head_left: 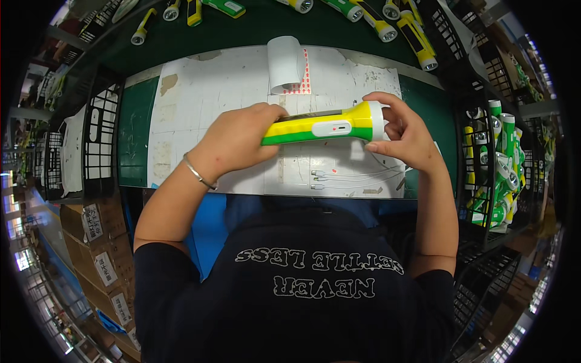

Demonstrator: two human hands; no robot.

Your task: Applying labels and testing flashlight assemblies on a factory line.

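Two hands hold one yellow-and-green flashlight (321, 127) level above the white worktop (200, 91). Left hand (233, 142) is wrapped closed around the handle end, apparently to steady it. Flashlight's side with the white switch panel faces up, so that face is in plain view. Right hand (407, 133) cups the wide head end, fingers curled closed about the rim. Below lie white cables (357, 176) within reach; behind, a curled sheet of red dot stickers (289, 66). Right: rack of similar flashlights (499, 163).
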